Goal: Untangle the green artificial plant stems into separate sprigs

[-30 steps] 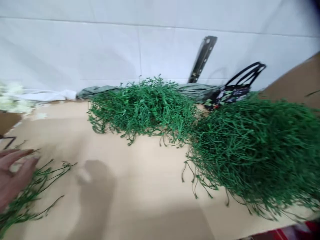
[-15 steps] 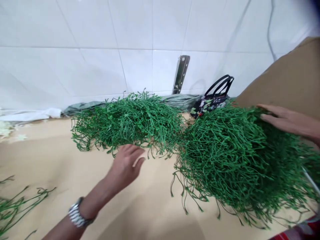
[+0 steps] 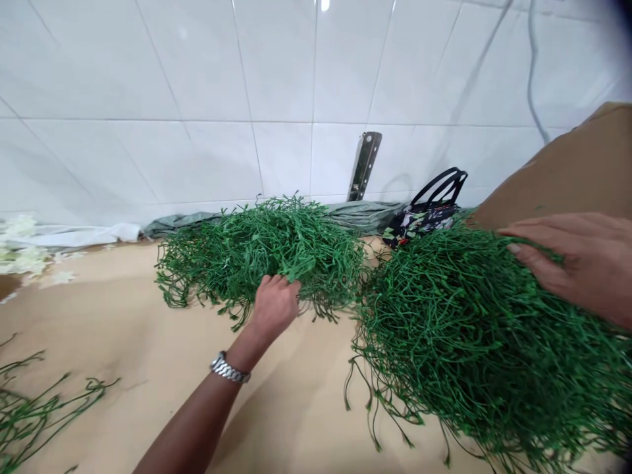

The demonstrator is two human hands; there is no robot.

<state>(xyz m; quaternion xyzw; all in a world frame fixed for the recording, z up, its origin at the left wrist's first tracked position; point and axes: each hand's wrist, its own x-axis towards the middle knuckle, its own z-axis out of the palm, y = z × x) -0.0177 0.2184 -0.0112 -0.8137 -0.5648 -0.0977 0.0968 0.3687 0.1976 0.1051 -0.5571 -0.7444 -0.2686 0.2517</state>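
Note:
My left hand (image 3: 276, 306), with a metal-band watch on the wrist, is closed at the front edge of a pile of green artificial stems (image 3: 212, 260). Its fingers are wrapped round some of the stems. On the right lies a larger, thicker heap of the same thin branching stems (image 3: 454, 316). My right hand (image 3: 582, 263) rests over the upper right of that heap, fingers stretched out and thumb apart.
More loose stems (image 3: 39, 415) lie at the lower left. White artificial flowers (image 3: 24, 253) and a white cloth (image 3: 99, 234) are at the far left. Behind the piles stand a dark floral bag (image 3: 422, 220), a metal bracket (image 3: 365, 164) and brown cardboard (image 3: 567, 168) against the tiled wall.
My left hand has moved up and right from the bare surface into the left pile and closed on stems. My right hand has come further into view, still over the right heap.

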